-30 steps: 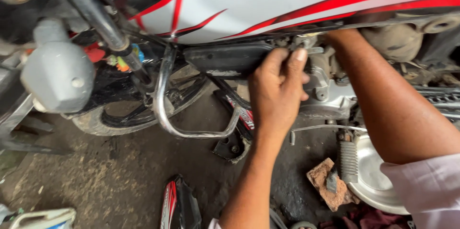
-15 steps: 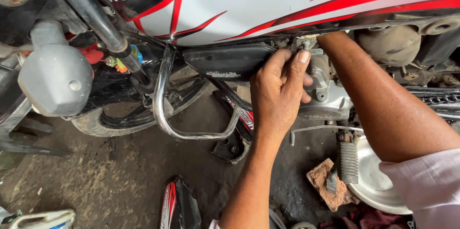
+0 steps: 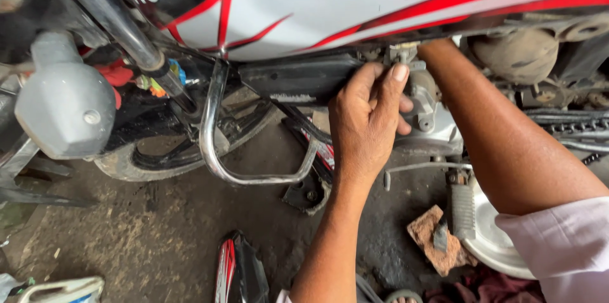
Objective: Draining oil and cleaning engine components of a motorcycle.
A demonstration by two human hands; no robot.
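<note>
My left hand reaches up under a motorcycle's white and red fuel tank. Its fingers are curled against a small metal part on top of the engine, beside a black frame cover. My right forearm runs up behind the same spot. The right hand itself is hidden behind the engine parts and the left hand, so I cannot see what it holds.
A chrome crash guard curves down left of my hand. The front fork and a grey turn indicator are at the left. Below lie a footpeg, a brick piece, a round metal cover and a red-black panel on the dirty floor.
Almost nothing has moved. My left hand stays on the engine's top part, with only a slight shift of the view.
</note>
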